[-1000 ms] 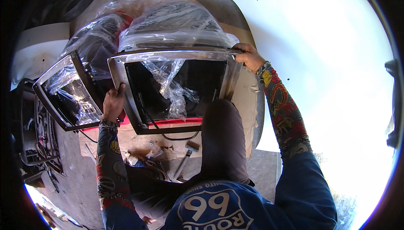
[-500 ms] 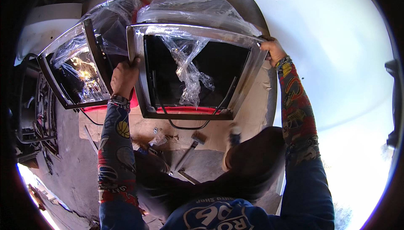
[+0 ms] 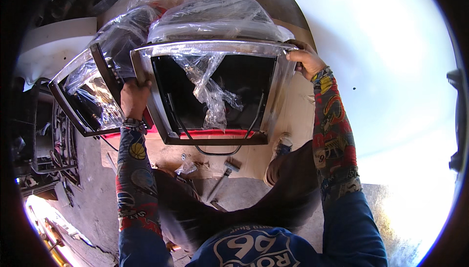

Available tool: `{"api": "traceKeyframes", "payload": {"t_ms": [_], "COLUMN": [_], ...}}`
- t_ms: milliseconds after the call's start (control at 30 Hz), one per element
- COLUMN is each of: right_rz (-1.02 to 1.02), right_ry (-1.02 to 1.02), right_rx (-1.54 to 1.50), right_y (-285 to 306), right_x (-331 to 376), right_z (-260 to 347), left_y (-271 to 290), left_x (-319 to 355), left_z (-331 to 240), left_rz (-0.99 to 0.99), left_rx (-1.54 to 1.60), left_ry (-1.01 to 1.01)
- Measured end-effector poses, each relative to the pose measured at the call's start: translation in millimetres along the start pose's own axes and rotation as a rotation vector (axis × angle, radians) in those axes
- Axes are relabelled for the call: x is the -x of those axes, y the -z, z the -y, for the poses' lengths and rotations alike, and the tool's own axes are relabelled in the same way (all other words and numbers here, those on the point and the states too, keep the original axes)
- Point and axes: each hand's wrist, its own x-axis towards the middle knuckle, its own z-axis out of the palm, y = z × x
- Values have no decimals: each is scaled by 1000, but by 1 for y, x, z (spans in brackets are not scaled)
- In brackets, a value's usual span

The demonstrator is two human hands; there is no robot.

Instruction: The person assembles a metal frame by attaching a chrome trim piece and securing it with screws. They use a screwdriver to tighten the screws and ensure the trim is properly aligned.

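A grey metal frame, four-sided with a wide opening, lies at the underside of a plastic-wrapped seat. My left hand is closed around its left side. My right hand grips its far right corner, fingers curled over the edge. Inside the opening shows a black panel with crumpled clear plastic hanging across it. A bent dark rod loops out past the near edge, and a strip of red shows there. Left of my left hand stands a second metal frame, against another wrapped seat.
Clear wrapping bulges behind the frames. Cardboard lies beneath, with a hammer and a small plastic bag near my legs. A large white panel fills the right. Dark metal parts are piled at left.
The frame in my hands has shifted slightly left and nearer in the picture. My right hand has its fingers curled further over the corner. My right knee has moved.
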Motion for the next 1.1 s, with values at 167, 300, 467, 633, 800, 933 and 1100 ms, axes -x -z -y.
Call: {"api": "traceKeyframes", "payload": {"t_ms": [167,300,467,633,800,933,1100], "right_rz": [168,175,-41,-418,-471,-432,-582], "right_ry": [-42,23,158,458,425,370,477], "right_rx": [-47,-80,-63,-76,1,59,214], "right_y": [13,16,-6,-41,-41,-36,-35], "right_x": [0,6,3,-16,-20,-23,-28], "right_z": [3,-5,-17,-30,-23,-16,-30], "left_y": [0,-1,3,9,11,5,0], "left_x": [-1,-2,-5,-17,-16,-8,-10], "left_z": [1,5,3,-5,1,8,15], "left_rz": [10,14,18,-11,32,88,142], "left_rx": [-39,-51,-6,66,-2,54,8], "left_ry": [-20,-17,-89,-77,-52,-119,-161]}}
